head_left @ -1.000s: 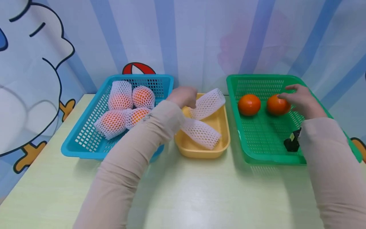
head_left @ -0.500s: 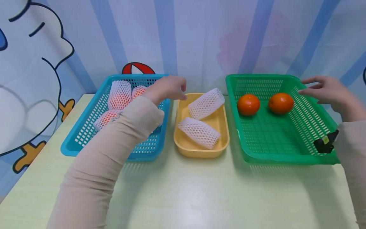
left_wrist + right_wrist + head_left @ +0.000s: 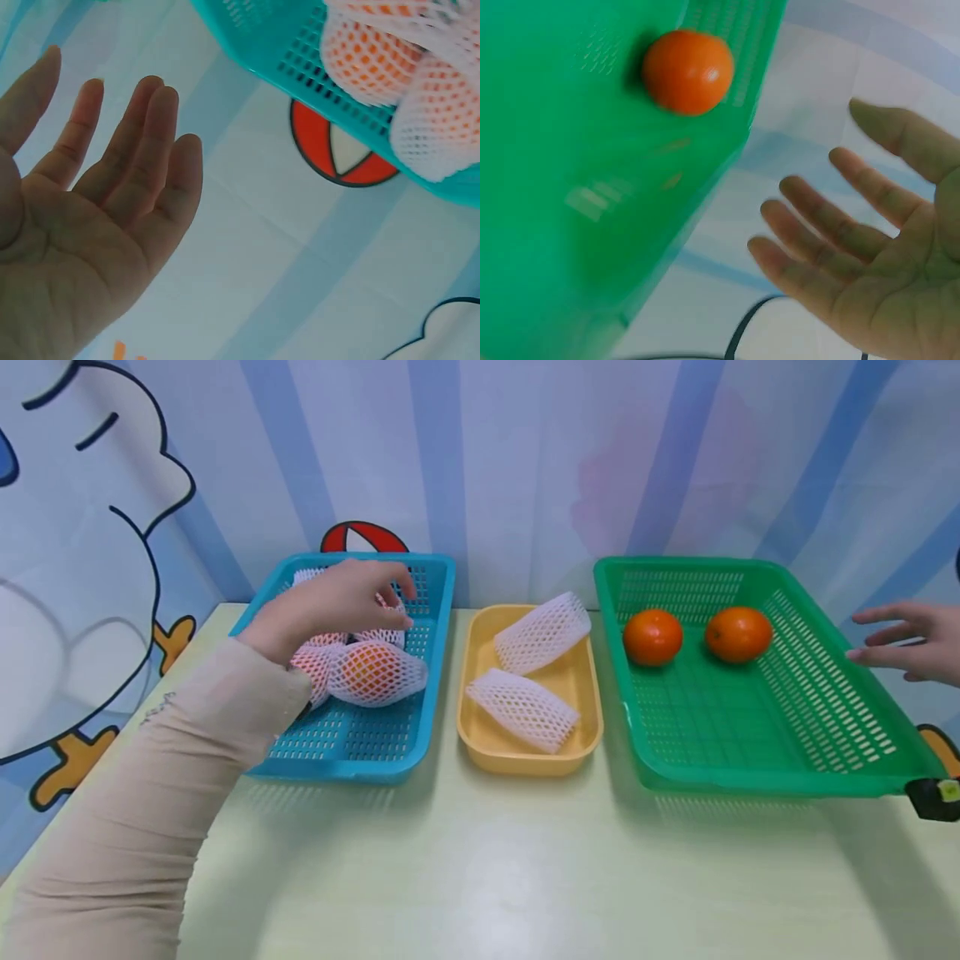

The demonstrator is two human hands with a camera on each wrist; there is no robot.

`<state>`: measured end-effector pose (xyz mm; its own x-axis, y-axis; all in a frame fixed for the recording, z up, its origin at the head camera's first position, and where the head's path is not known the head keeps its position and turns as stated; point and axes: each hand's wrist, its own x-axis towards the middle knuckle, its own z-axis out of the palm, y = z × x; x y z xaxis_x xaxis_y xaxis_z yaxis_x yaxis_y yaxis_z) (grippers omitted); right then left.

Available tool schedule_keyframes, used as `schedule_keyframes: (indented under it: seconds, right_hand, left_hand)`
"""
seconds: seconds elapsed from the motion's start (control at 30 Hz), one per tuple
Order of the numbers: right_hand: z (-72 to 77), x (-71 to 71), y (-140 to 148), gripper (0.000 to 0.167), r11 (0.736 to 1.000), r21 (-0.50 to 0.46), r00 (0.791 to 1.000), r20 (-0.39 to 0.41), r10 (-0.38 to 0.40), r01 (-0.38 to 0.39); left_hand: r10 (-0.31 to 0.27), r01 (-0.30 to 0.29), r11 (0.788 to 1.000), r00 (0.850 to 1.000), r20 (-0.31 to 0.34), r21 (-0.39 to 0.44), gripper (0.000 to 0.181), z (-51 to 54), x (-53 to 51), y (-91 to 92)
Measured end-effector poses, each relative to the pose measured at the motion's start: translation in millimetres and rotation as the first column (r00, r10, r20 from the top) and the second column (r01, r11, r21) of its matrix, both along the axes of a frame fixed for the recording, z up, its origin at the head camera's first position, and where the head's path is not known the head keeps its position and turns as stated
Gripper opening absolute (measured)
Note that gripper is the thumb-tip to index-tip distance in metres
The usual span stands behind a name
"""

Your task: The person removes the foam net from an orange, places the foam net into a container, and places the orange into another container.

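Observation:
My left hand hovers over the blue basket, fingers loosely bent and holding nothing. Beneath it lie several oranges in white foam nets; one netted orange shows fully, while hand and sleeve partly hide the others. In the left wrist view, the palm and spread fingers are bare beside the basket. My right hand is off the right side of the green basket, its fingers relaxed around nothing. Inside that basket are two bare oranges, a left orange and a right orange.
Between the baskets stands a yellow tray holding two flattened foam nets, an upper net and a lower net. All sit on a pale table against a striped cloth backdrop. A black device shows at the right wrist.
My left hand has moved left from above the yellow tray to over the blue basket. My right hand has moved right, away from the right orange and out past the green basket's rim.

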<state>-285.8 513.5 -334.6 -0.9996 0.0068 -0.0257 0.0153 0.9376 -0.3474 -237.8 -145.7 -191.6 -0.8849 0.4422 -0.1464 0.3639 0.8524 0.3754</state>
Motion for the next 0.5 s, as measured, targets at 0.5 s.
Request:
schedule_keyframes:
  seconds: [0.5]
  right_hand:
    - [-61.3, 14.9, 43, 0.103, 0.997, -0.074, 0.998, 0.053, 0.024, -0.02]
  left_hand:
    - [-0.124, 0.125, 0.991, 0.992, 0.024, -0.047, 0.035, -16.0, -4.7, -48.4]
